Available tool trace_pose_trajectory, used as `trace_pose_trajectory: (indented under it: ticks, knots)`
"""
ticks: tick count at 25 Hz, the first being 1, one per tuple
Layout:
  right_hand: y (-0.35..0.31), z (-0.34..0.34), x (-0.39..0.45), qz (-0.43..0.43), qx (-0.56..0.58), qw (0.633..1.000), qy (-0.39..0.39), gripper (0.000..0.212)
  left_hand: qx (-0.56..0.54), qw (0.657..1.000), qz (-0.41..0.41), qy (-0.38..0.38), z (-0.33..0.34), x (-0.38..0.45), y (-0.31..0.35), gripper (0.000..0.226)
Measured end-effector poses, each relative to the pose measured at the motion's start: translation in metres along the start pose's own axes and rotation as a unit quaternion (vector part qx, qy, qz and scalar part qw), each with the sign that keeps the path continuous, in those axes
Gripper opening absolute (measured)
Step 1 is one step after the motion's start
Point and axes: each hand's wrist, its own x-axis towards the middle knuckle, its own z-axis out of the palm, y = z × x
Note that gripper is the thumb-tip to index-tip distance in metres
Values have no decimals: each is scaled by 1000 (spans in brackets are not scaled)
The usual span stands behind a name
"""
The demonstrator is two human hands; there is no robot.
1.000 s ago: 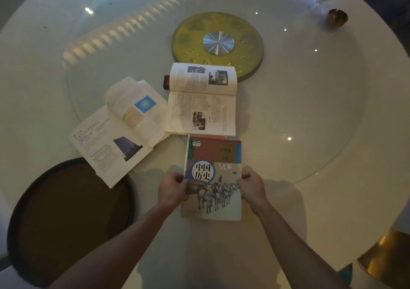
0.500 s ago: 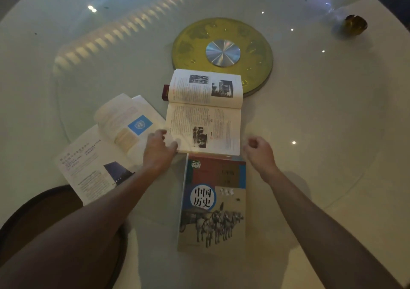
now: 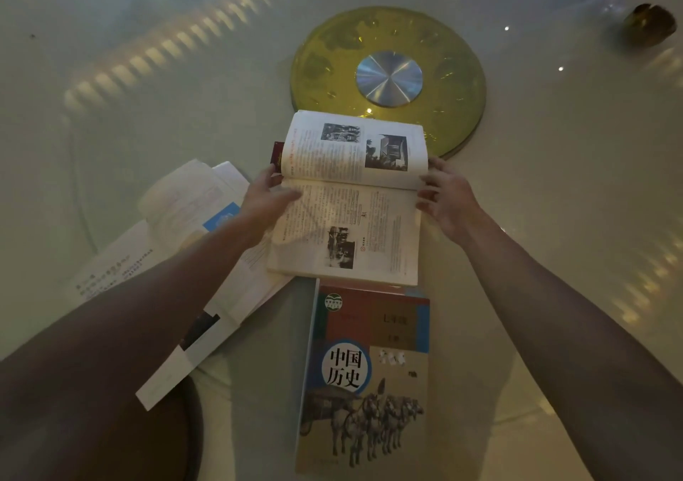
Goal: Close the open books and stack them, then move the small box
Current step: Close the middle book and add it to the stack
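An open book with black-and-white photos [image 3: 351,200] lies in the middle of the table. My left hand [image 3: 268,200] grips its left edge at the fold, thumb on the page. My right hand [image 3: 445,198] touches its right edge at the fold, fingers spread. A closed book with horses on its cover [image 3: 366,381] lies just in front of it. A second open book [image 3: 192,266] lies to the left, partly under my left forearm. A small dark red box [image 3: 277,152] peeks out behind the middle book's far left corner.
A yellow round disc with a silver centre [image 3: 388,78] sits behind the open book, on the glass turntable [image 3: 184,74]. A small brown cup [image 3: 648,24] stands at the far right. A dark round stool [image 3: 184,440] is at the lower left.
Both hands left the closed horse-cover book and moved forward to the two side edges of the middle open book. The view has shifted closer.
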Motion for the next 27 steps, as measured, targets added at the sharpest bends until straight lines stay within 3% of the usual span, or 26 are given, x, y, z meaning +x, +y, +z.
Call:
trace_pose_trajectory:
  ticks: [3, 7, 11, 15, 18, 21, 24, 27]
  knots:
    - [2, -12, -8, 9, 75, 997, 7, 17, -53, 997, -44, 29, -10, 13, -5, 37]
    - [14, -20, -20, 24, 96, 995, -24, 37, -114, 989, -88, 44, -10, 15, -4, 37]
    - [20, -20, -30, -3, -23, 999, -30, 27, -128, 985, -114, 20, -14, 16, 5, 49]
    - [27, -24, -41, -19, -157, 987, -13, 20, -118, 986, -120, 10, -20, 19, 9, 41]
    - [35, -16, -48, -34, -253, 967, 17, 38, -66, 994, -89, -14, -16, 14, 6, 34]
    - [42, -5, -50, -38, -260, 962, 69, 52, -45, 996, -62, -37, -15, 9, 4, 28]
    - [44, -4, -49, -22, -203, 977, 61, 44, -71, 996, -18, -44, -11, -5, 13, 22]
    - [39, -10, -54, -50, -231, 968, 82, 23, -80, 995, 56, -36, -3, -23, 28, 21]
